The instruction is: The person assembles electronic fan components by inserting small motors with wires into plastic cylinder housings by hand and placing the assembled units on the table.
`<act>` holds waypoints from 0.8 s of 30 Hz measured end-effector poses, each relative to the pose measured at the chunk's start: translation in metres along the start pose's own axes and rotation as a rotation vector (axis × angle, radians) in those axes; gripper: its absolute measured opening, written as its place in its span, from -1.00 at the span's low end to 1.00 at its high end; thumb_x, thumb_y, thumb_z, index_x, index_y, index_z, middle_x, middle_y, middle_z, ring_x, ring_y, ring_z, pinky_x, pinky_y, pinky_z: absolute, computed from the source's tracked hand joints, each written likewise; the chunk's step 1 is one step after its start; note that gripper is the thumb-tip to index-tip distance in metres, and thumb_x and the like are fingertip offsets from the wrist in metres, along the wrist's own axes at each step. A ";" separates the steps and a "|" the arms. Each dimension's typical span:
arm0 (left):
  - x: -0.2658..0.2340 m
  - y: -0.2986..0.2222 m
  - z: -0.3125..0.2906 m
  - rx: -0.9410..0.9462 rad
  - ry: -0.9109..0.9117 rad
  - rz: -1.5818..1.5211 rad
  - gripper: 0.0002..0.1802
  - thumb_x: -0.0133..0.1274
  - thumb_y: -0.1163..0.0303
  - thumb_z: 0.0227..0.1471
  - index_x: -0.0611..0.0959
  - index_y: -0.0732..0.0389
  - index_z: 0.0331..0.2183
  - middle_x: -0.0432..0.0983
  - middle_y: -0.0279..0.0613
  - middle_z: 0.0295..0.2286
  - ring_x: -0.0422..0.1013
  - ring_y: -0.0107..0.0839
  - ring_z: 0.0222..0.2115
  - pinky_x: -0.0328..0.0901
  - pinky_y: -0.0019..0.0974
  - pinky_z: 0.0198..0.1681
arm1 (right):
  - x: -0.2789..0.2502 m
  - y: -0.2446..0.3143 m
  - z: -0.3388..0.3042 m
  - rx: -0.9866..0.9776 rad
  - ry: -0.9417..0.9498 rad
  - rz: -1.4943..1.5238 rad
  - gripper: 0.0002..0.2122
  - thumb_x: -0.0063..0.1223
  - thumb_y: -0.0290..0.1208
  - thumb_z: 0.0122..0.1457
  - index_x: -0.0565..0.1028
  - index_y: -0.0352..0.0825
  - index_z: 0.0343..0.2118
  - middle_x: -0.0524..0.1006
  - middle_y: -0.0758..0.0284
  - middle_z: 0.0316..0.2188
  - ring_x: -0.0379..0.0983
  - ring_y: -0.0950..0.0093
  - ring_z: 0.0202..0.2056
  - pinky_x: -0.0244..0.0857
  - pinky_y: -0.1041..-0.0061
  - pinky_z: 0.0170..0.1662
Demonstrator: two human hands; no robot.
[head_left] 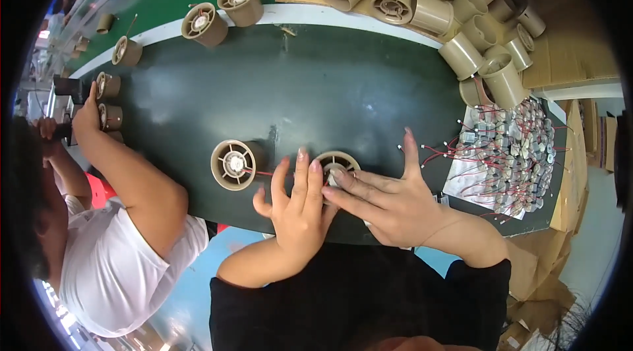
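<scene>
Side by side near the table's front edge stand two beige round housings with spoked centres. In front of me is the right-hand housing, partly covered by my fingers. My left hand has its index finger and thumb at that housing's left side, its other fingers stretched out. With its fingertips pressed together over the hub, my right hand holds a small silvery motor, mostly hidden; its little finger points away. The left-hand housing has a white-topped hub, and a red wire runs from it toward my left fingers.
Many small motors with red wires lie on a white sheet at the right. Beige housings are heaped on cardboard at the far right. More housings stand along the far left edge. A co-worker's arm reaches toward housings at the left.
</scene>
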State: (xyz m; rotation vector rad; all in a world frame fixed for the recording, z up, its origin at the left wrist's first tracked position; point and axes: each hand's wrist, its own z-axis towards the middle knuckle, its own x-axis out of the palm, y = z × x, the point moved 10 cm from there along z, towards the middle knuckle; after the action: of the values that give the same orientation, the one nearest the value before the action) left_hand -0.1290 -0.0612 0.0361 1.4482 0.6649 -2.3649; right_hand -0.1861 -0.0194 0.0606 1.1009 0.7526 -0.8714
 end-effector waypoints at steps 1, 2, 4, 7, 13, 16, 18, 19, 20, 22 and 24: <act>0.002 0.000 0.002 -0.015 -0.013 -0.027 -0.40 0.06 0.24 -0.32 0.33 0.20 -0.14 0.24 -0.14 -0.12 0.20 -0.15 -0.17 -0.18 -0.03 -0.17 | 0.001 0.000 0.000 0.003 0.006 -0.090 -0.62 -0.09 -0.44 -0.16 0.34 -0.12 -0.17 0.38 0.44 -0.25 0.36 0.67 -0.32 -0.43 -0.24 -0.10; 0.006 0.001 0.001 -0.006 -0.007 -0.028 -0.40 0.06 0.24 -0.32 0.33 0.20 -0.14 0.24 -0.14 -0.12 0.20 -0.15 -0.17 -0.18 -0.03 -0.17 | 0.002 0.001 0.002 0.016 0.003 -0.184 -0.63 -0.10 -0.43 -0.15 0.34 -0.12 -0.16 0.38 0.42 -0.26 0.36 0.66 -0.32 -0.40 -0.23 -0.10; 0.018 0.004 -0.003 -0.004 0.058 0.029 -0.41 0.04 0.17 -0.32 0.36 0.17 -0.15 0.25 -0.15 -0.13 0.17 -0.16 -0.15 -0.20 -0.01 -0.16 | 0.009 0.017 0.009 -0.126 0.059 -0.380 -0.66 -0.15 -0.37 -0.10 0.34 -0.07 -0.17 0.42 0.38 -0.35 0.36 0.61 -0.33 -0.33 -0.17 -0.07; 0.014 0.011 0.005 -0.106 0.001 -0.016 -0.39 0.05 0.07 -0.35 0.40 0.14 -0.19 0.26 -0.08 -0.15 0.10 -0.07 -0.13 -0.19 -0.05 -0.16 | -0.013 0.006 0.005 -0.134 -0.071 -0.131 -0.71 -0.12 -0.41 -0.11 0.39 -0.06 -0.24 0.42 0.38 -0.36 0.37 0.55 -0.32 -0.29 -0.09 -0.03; -0.014 0.045 0.015 -0.333 -0.226 0.339 -0.37 0.14 0.13 -0.42 0.42 0.13 -0.19 0.15 0.07 -0.14 -0.07 0.00 -0.09 -0.18 -0.09 -0.15 | -0.057 -0.030 -0.066 0.116 0.187 0.119 -0.62 -0.06 -0.60 -0.28 0.46 -0.04 -0.32 0.37 0.35 -0.41 0.31 0.42 -0.44 0.17 0.39 -0.26; -0.016 0.046 0.027 -0.389 -0.184 0.355 -0.32 0.13 0.21 -0.40 0.34 0.26 -0.14 -0.05 0.23 -0.08 -0.16 0.11 -0.05 -0.18 -0.01 -0.10 | -0.033 -0.004 -0.085 0.023 0.250 -0.087 -0.62 0.03 -0.52 -0.31 0.44 -0.10 -0.29 0.33 0.31 -0.45 0.25 0.38 -0.47 0.16 0.48 -0.44; -0.031 0.017 0.028 -0.219 -0.309 0.206 -0.33 0.13 0.22 -0.39 0.34 0.29 -0.16 -0.10 0.32 -0.09 -0.21 0.16 -0.05 -0.21 0.04 -0.07 | -0.033 -0.027 -0.084 0.288 0.197 -0.068 -0.65 0.05 -0.48 -0.31 0.44 -0.17 -0.32 0.32 0.28 -0.45 0.24 0.36 -0.45 0.16 0.48 -0.41; -0.033 0.007 0.030 -0.171 -0.304 0.131 -0.33 0.13 0.21 -0.39 0.34 0.30 -0.17 -0.10 0.35 -0.10 -0.25 0.18 -0.04 -0.22 0.08 -0.07 | -0.035 -0.050 -0.092 0.548 0.142 -0.046 -0.68 0.08 -0.45 -0.32 0.44 -0.24 -0.35 0.32 0.26 -0.45 0.24 0.34 -0.43 0.15 0.48 -0.39; -0.038 -0.005 0.039 -0.106 -0.342 0.078 -0.36 0.12 0.24 -0.38 0.34 0.29 -0.17 -0.03 0.26 -0.11 -0.17 0.16 -0.06 -0.15 0.05 -0.09 | -0.032 -0.052 -0.088 0.552 0.134 -0.046 -0.68 0.08 -0.45 -0.32 0.44 -0.24 -0.35 0.32 0.26 -0.45 0.24 0.34 -0.43 0.15 0.48 -0.39; -0.026 -0.013 0.069 -0.117 -0.101 0.030 -0.38 0.09 0.29 -0.35 0.32 0.27 -0.16 0.07 0.14 -0.15 -0.05 0.09 -0.09 -0.07 0.01 -0.14 | -0.027 -0.056 -0.074 0.468 0.069 -0.136 -0.70 0.12 -0.40 -0.33 0.42 -0.34 -0.43 0.32 0.23 -0.44 0.25 0.30 -0.41 0.15 0.45 -0.37; 0.001 -0.025 0.101 0.001 0.008 -0.029 -0.40 0.06 0.34 -0.32 0.28 0.27 -0.15 0.17 0.03 -0.21 0.06 -0.03 -0.14 -0.03 -0.04 -0.19 | -0.016 -0.063 -0.075 0.422 0.026 -0.060 -0.77 0.10 -0.47 -0.32 0.42 -0.32 -0.49 0.33 0.21 -0.43 0.27 0.28 -0.40 0.15 0.40 -0.34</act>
State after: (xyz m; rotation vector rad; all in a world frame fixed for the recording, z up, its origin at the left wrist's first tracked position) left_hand -0.2178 -0.0923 0.0798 1.4590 0.6914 -2.3822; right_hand -0.2552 0.0430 0.0265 1.4693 0.6395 -1.1000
